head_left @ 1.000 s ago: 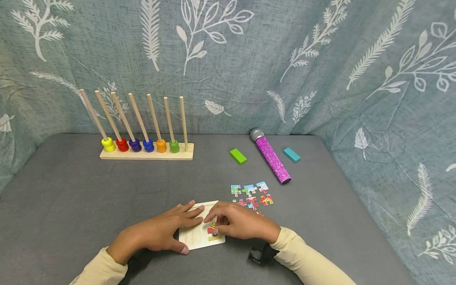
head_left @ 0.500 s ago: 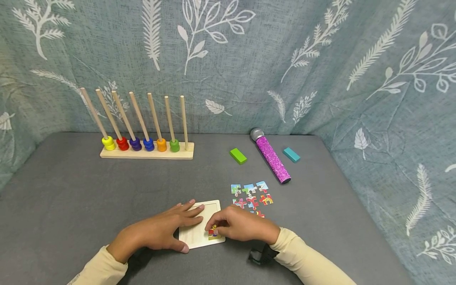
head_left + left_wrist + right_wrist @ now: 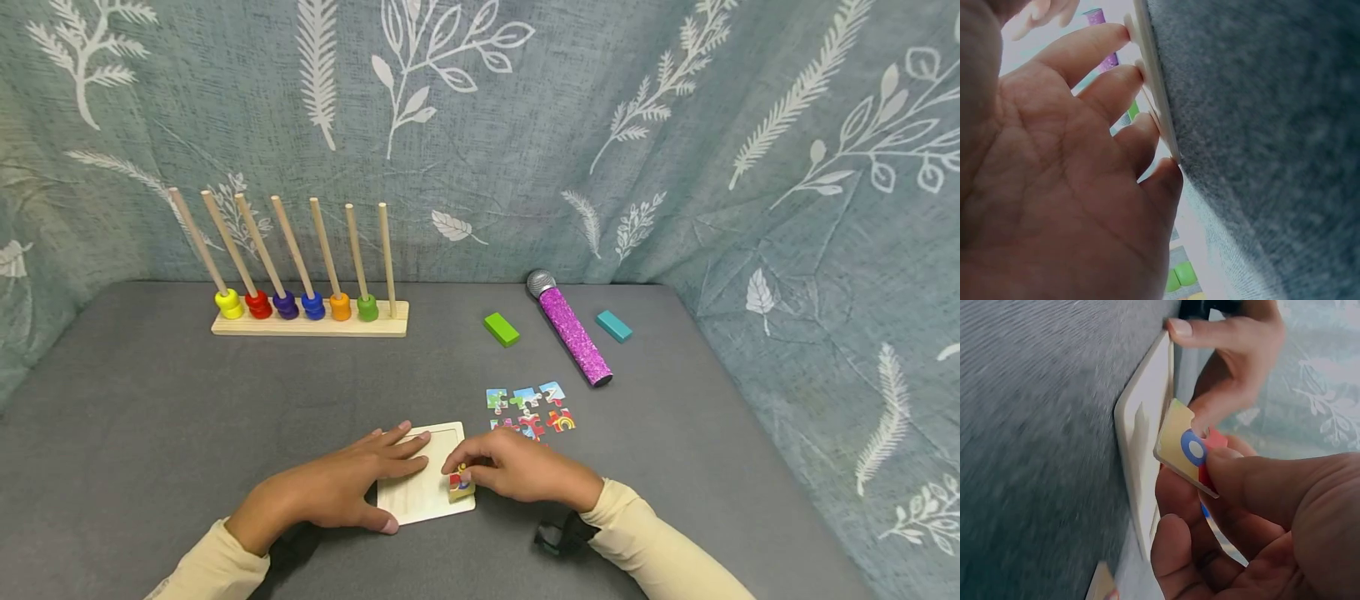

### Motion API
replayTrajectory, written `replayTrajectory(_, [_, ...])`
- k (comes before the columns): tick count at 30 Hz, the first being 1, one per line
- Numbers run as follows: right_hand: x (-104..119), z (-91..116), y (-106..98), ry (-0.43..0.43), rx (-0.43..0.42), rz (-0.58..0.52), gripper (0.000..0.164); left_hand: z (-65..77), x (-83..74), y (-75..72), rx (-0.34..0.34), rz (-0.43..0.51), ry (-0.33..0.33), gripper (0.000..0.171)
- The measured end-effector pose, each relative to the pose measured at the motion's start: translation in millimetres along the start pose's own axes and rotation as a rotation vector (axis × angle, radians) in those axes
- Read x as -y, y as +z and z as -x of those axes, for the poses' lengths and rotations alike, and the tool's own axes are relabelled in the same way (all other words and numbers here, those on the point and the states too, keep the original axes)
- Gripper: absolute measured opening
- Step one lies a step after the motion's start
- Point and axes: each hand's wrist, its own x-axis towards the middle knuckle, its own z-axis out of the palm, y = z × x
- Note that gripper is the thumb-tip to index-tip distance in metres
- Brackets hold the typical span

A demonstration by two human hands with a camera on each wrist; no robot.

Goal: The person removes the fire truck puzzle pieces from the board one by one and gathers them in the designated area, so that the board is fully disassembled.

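A shallow wooden puzzle tray (image 3: pixel 416 496) lies on the grey table in front of the person. Fingers spread, the left hand (image 3: pixel 352 477) rests on its left side; in the left wrist view the fingertips touch the tray's edge (image 3: pixel 1157 81). Over the near right corner, the right hand (image 3: pixel 517 468) pinches a jigsaw piece (image 3: pixel 1175 440) between thumb and fingers. The piece is yellow, red and blue and is tilted up off the tray floor in the right wrist view. Several loose jigsaw pieces (image 3: pixel 529 423) lie beyond the right hand, which partly covers them.
A pink glitter microphone (image 3: pixel 576 335) lies behind the loose pieces, between a green block (image 3: pixel 501 329) and a teal block (image 3: pixel 614 326). At the back left stands a wooden peg rack (image 3: pixel 309 327) with coloured beads. A patterned curtain (image 3: pixel 495 142) hangs behind the table.
The right hand has shifted slightly right, and the jigsaw piece, earlier down in the tray's near right corner, is now tilted up and further right. The left hand has stayed put.
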Motion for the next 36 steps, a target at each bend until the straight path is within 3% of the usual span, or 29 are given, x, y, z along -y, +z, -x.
replayTrajectory(14, [-18.5,33.9,-19.4,0.054,-0.133,-0.027,0.019,-1.1,-1.4,-1.9,0.038,0.017,-0.020,0.077])
replayTrajectory(19, [-21.3,45.6,-31.8,0.096,-0.226,-0.010,0.023,-2.5,-4.3,-6.3,0.045,-0.011,-0.011,0.074])
replayTrajectory(23, [-24.2,57.0,-40.9,0.149,-0.287,-0.059,0.019,-4.2,-8.2,-8.3,0.040,-0.043,-0.014,0.072])
replayTrajectory(31, [-33.2,78.9,-57.3,0.240,-0.320,-0.048,0.016,-3.7,-15.8,-7.1,0.009,-0.137,-0.062,0.064])
replayTrajectory(36, [-40.6,90.9,-64.8,0.272,-0.295,-0.021,0.017,-0.9,-18.3,-7.0,-0.017,-0.169,-0.076,0.061])
